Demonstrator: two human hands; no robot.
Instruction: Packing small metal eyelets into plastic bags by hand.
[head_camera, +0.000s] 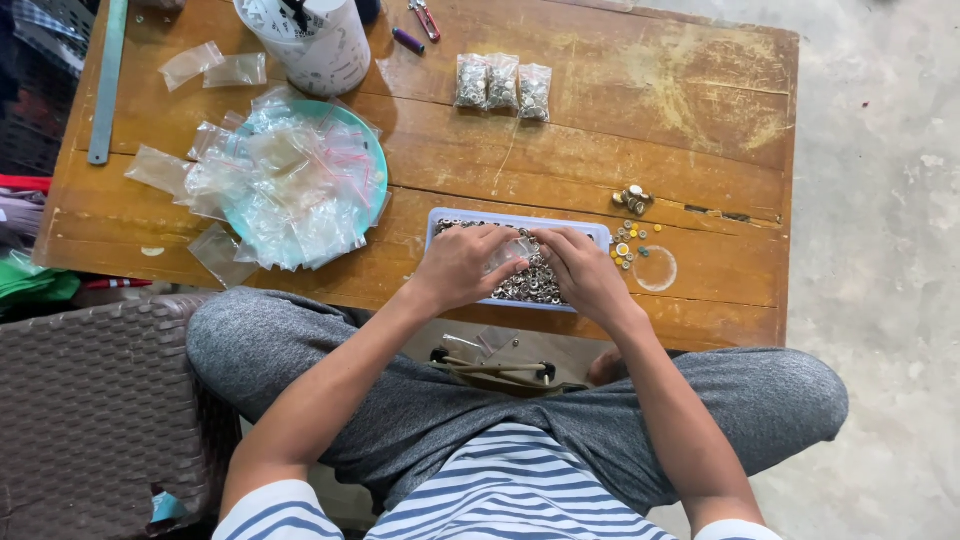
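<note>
Two hands (520, 262), one tray (440, 216), three filled bags (502, 84)

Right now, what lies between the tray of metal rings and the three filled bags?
Head view: only bare wooden table between the tray and the filled bags.

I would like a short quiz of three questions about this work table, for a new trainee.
1. True or false: both hands hold one small clear bag over the tray.
2. How many filled bags lie in a row at the far side of the table?
3. Where are the empty bags piled? A) on the teal plate B) on the floor C) in the tray

Key
1. True: left hand and right hand hold the bag over the tray.
2. Three filled bags.
3. A: empty bags on the plate.
</note>
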